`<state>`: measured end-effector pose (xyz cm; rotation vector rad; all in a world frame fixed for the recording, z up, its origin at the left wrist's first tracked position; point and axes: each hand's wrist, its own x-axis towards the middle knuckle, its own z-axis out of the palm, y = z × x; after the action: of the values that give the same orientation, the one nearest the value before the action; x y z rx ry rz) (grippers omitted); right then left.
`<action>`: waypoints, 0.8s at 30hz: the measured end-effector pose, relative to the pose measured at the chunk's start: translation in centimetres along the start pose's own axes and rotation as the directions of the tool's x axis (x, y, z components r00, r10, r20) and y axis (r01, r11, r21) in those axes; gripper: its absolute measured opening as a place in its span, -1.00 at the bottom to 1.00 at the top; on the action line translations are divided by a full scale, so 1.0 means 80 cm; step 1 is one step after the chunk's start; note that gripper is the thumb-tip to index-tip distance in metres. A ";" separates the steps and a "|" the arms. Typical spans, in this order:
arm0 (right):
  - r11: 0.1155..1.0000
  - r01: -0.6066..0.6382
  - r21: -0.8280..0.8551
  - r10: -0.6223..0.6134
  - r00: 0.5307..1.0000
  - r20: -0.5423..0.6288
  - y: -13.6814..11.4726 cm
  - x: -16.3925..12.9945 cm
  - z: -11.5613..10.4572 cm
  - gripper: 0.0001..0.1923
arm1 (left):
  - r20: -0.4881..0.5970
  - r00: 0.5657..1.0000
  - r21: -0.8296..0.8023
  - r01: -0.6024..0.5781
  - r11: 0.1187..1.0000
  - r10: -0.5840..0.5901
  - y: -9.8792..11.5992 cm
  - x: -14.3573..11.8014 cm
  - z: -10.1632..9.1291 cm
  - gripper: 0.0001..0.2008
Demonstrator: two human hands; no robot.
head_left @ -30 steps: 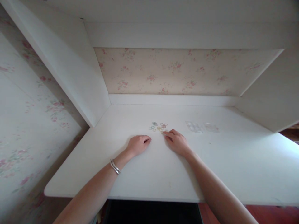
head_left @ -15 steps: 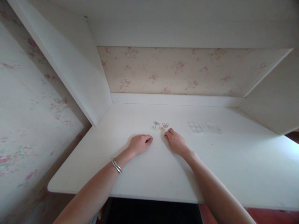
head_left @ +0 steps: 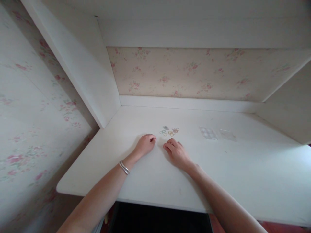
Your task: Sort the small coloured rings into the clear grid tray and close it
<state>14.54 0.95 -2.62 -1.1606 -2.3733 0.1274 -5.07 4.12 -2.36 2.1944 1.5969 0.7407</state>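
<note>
Small thin rings, like rubber bands, lie flat in loose colour groups on the white desk (head_left: 145,181). There are dark grey-green rings (head_left: 166,127), pale green rings (head_left: 163,132), yellow rings (head_left: 171,133) and brownish-pink rings (head_left: 175,130). My left hand (head_left: 145,144) rests just left of and nearer than the groups, fingers curled closed. Just below the yellow rings is my right hand (head_left: 177,154), its fingers bent and pressed together, tips towards the left hand. Whatever either hand may hold is hidden or too small to see. A silver bangle (head_left: 124,167) circles my left wrist.
Two clear plastic bags, a left bag (head_left: 208,133) and a right bag (head_left: 228,135), lie right of the rings. A white side panel (head_left: 80,61) rises at the left, and an overhead shelf (head_left: 182,32) spans the back. Below the front edge is something black (head_left: 160,218).
My right hand has moved left and back towards me, away from the rings. My left hand has shifted slightly away from me and left. The camera view has turned a little.
</note>
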 end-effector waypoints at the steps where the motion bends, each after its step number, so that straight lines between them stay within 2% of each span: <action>1: 1.000 0.011 -0.013 -0.011 1.000 0.023 -0.002 0.000 0.001 -0.78 | -0.003 1.000 -0.002 0.001 1.000 -0.001 -0.001 0.001 0.000 -0.76; 4: 1.000 0.023 -0.008 -0.022 0.997 0.068 0.000 -0.001 0.001 -0.79 | 0.014 1.000 0.014 -0.017 1.000 0.017 -0.001 0.001 0.001 -0.78; 7: 0.999 -0.017 0.046 0.016 0.999 0.033 0.008 -0.003 -0.001 -0.78 | 0.032 0.999 0.038 -0.036 0.999 0.034 0.002 -0.002 0.001 -0.77; 12: 0.972 -0.205 0.112 0.213 0.975 -0.067 0.033 -0.001 -0.006 -0.77 | 0.043 0.999 0.078 0.015 0.997 -0.019 0.011 -0.002 0.000 -0.76; 16: 0.938 -0.335 0.093 0.342 0.937 -0.073 0.052 0.000 -0.007 -0.75 | 0.065 0.997 0.151 0.021 0.988 -0.031 0.027 0.009 0.006 -0.73; 20: 0.933 -0.356 0.047 0.359 0.931 -0.061 0.056 0.000 -0.007 -0.75 | 0.055 0.998 0.256 -0.044 0.966 0.031 0.040 0.023 0.018 -0.69; 24: 0.927 -0.375 0.009 0.375 0.926 -0.043 0.053 -0.001 -0.007 -0.75 | 0.044 0.999 0.272 -0.038 0.961 0.027 0.042 0.032 0.024 -0.73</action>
<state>17.83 3.51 -3.39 -1.5905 -2.0863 0.2280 -0.70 5.57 -1.53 2.4144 1.7361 0.5059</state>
